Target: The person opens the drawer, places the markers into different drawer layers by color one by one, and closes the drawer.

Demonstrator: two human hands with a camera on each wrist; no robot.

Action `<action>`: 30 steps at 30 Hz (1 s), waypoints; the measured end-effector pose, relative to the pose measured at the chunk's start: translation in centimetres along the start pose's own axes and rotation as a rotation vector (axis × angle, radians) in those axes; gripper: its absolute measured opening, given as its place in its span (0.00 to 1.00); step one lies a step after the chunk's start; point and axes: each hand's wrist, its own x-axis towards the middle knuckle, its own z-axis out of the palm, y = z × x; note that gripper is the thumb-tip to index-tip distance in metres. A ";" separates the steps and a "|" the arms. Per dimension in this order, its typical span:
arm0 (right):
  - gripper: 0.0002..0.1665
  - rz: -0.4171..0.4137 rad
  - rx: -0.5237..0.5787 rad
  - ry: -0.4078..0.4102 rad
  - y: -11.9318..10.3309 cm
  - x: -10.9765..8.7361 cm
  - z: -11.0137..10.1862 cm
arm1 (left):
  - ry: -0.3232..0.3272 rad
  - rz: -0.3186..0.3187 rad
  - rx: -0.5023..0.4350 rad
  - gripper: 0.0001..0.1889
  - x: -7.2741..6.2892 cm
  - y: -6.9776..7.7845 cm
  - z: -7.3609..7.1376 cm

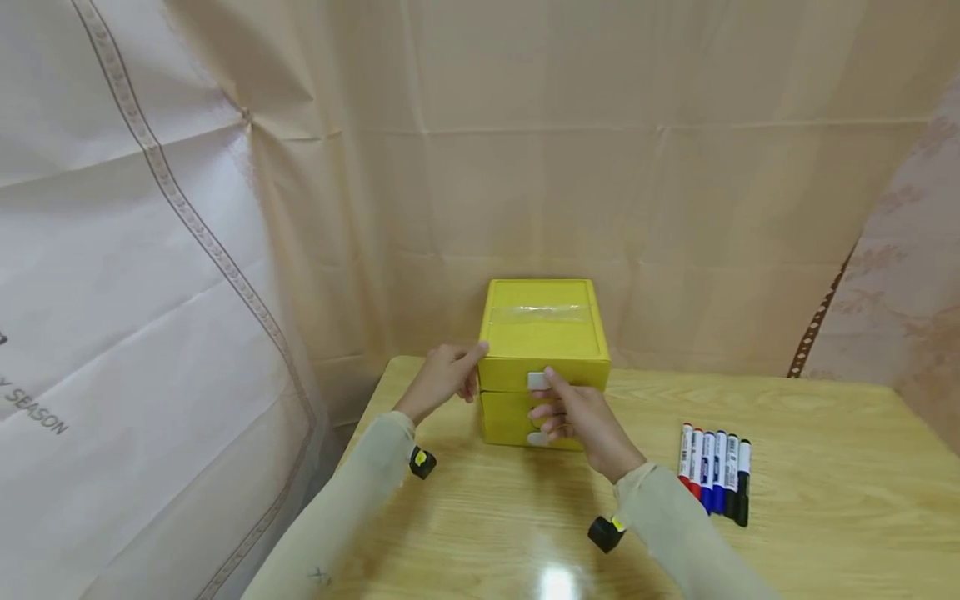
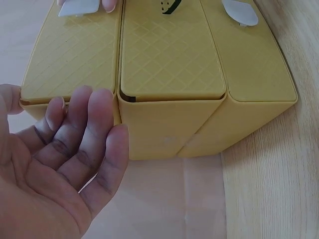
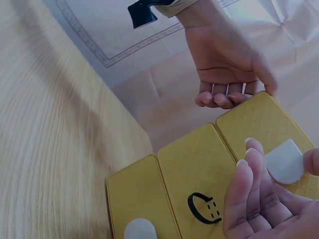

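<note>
A yellow drawer box (image 1: pixel 544 333) with stacked drawer fronts stands on the table, clear tape across its top. My right hand (image 1: pixel 588 421) pinches the white pull tab (image 3: pixel 285 162) of the top drawer (image 2: pixel 75 55) between thumb and fingertips. Below it, the middle drawer (image 2: pixel 169 55) carries a black ring-shaped pull (image 3: pixel 204 208), and the bottom drawer (image 2: pixel 259 62) has another white tab (image 2: pixel 240 12). At the box's upper left front corner rests the thumb of my left hand (image 1: pixel 444 379), its other fingers loosely bent beside the left wall.
To the right lie several markers (image 1: pixel 716 471) in a row, with red, blue and black caps. The wooden table (image 1: pixel 825 467) ends just left of the box. Fabric sheets (image 1: pixel 525 192) hang close behind it and at both sides.
</note>
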 end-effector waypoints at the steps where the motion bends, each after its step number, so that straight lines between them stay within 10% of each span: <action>1: 0.43 0.002 0.011 0.002 0.0 0.0 0.0 | 0.000 -0.001 0.002 0.36 0.0 0.0 0.0; 30: 0.38 0.042 0.107 0.014 -0.5 0.0 0.3 | -0.036 0.004 0.012 0.33 0.5 0.5 -0.2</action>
